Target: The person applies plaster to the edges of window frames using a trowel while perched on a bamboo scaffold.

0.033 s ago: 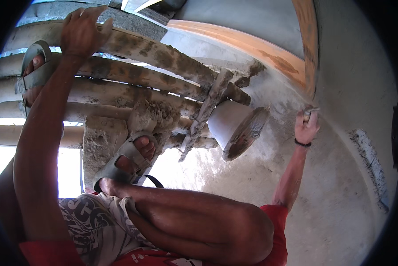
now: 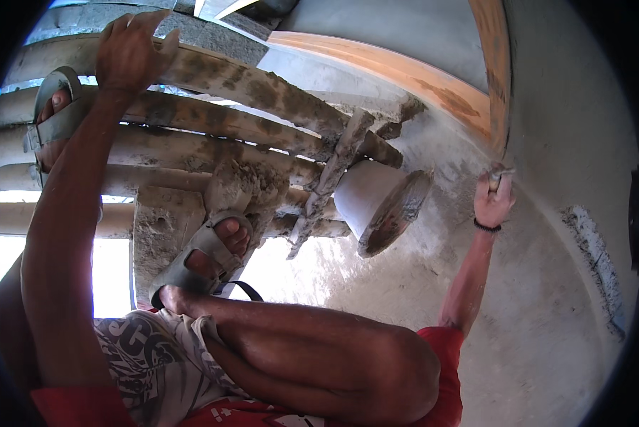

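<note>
My left hand point(image 2: 129, 55) rests at the top of a bamboo pole point(image 2: 227, 75), its fingers and thumb apart. It appears to hold nothing. My right hand point(image 2: 495, 201), with a dark bracelet at the wrist, is stretched out to the right against the grey plastered wall point(image 2: 540, 285). Its fingers are closed round a small pale thing point(image 2: 501, 174), perhaps a handle; what it is I cannot make out. Above that hand the corner of an orange-brown wooden frame point(image 2: 499, 107) meets the plaster.
Several bamboo poles form a platform under my sandalled feet point(image 2: 216, 252). A mortar-crusted wooden stick point(image 2: 333, 178) crosses their ends beside a white bucket point(image 2: 365, 192) with a mortar-caked rim. A mortar-stained block point(image 2: 164, 220) stands by my nearer foot. A rough groove point(image 2: 593, 267) marks the wall.
My right hand has shifted very slightly, and the thing in it has turned a little. My left hand and feet stay nearly where they were.
</note>
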Available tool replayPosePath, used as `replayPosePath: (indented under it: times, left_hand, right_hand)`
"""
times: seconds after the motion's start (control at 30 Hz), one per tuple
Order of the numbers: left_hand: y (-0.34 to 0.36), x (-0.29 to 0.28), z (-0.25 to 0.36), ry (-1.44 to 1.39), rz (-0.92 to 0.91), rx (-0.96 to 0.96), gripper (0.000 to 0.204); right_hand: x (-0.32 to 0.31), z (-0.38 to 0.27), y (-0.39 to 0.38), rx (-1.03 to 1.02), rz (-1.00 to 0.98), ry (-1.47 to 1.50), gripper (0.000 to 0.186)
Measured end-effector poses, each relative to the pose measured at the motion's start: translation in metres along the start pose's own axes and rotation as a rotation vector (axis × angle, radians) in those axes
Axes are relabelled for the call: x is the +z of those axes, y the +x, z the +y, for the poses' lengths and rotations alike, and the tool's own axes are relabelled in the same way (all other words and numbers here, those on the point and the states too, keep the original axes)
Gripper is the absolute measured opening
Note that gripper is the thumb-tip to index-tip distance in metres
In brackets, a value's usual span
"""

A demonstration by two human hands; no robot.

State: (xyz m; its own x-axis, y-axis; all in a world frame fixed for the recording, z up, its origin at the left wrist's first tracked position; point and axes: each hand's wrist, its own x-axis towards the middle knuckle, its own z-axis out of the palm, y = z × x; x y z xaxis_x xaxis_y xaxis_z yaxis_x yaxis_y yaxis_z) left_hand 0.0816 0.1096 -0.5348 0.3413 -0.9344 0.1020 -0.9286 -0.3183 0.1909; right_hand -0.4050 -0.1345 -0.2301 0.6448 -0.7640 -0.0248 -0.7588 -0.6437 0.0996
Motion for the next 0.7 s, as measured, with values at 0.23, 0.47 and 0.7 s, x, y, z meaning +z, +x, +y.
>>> replayPosePath:
  times: [0.23, 0.47, 0.7]
  left_hand:
    - [0.004, -0.007, 0.004, 0.013, -0.009, 0.011, 0.039]
    - [0.001, -0.002, 0.002, 0.013, -0.029, 0.002, 0.039]
    - [0.001, -0.002, 0.0, 0.024, -0.021, 0.01, 0.04]
  right_hand:
    - [0.011, -0.015, 0.017, 0.08, 0.005, 0.018, 0.023]
    - [0.023, -0.025, 0.027, 0.043, 0.062, -0.01, 0.022]
    - [0.017, -0.021, 0.027, 0.049, -0.06, 0.029, 0.021]
